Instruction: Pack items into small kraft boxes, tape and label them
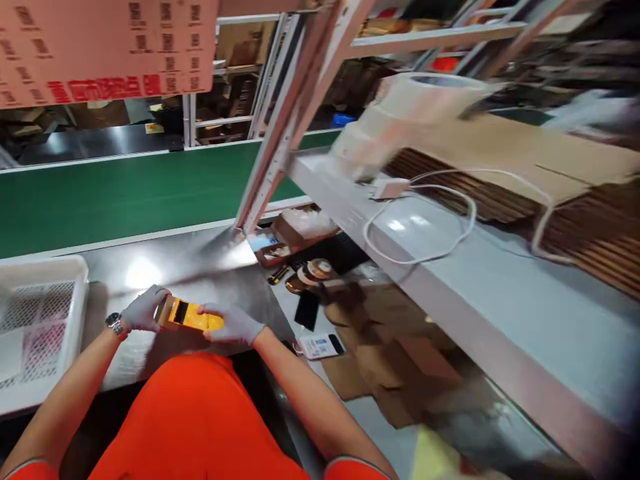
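My left hand [144,308], in a grey glove, has its fingers closed round a small brown cardboard box [165,312]. My right hand [233,323], gloved the same way, grips a yellow packet with a black patch [197,317]. The packet's left end meets the box; whether it is inside or only against it I cannot tell. Both are held just above the steel table [210,267], close to my body. To the left of my left hand stands a white plastic basket [77,293] with a mesh bottom and a few flat things in it.
Behind the table runs a green conveyor belt [125,200]. A metal post [273,153] rises at its corner. To the right, a shelf [450,287] carries tape rolls [365,137], a white cable [425,257] and stacked cardboard [575,167]. Below lie a bottle [300,277], a phone [307,310] and cartons [380,360].
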{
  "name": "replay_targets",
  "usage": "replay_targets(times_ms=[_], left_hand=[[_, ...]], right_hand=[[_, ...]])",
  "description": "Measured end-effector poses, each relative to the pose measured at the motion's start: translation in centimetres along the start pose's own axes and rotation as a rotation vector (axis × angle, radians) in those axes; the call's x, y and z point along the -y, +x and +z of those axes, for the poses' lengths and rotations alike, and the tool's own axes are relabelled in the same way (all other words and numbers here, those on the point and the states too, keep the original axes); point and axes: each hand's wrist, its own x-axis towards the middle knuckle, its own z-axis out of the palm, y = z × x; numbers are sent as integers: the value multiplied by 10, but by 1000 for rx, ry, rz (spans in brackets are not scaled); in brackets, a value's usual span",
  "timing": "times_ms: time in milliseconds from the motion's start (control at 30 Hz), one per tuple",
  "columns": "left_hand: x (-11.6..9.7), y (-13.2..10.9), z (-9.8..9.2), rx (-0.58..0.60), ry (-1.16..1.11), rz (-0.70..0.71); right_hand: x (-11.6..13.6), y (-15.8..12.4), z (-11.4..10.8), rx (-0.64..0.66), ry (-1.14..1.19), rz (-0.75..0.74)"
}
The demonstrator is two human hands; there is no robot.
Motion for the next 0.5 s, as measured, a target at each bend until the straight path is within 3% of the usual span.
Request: replay_targets(times_ms=[133, 233, 400, 500], left_hand=[[42, -39, 7, 14, 146, -238], [56, -55, 22, 79, 205, -370], [41, -51, 50, 162, 349, -547], [15, -33, 78, 188, 397, -490]], right_hand=[[-18, -5, -13, 94, -120, 92], [-37, -7, -12, 168, -173, 190], [-47, 2, 5, 207, -130, 246], [-48, 5, 8, 195, -111, 234]])
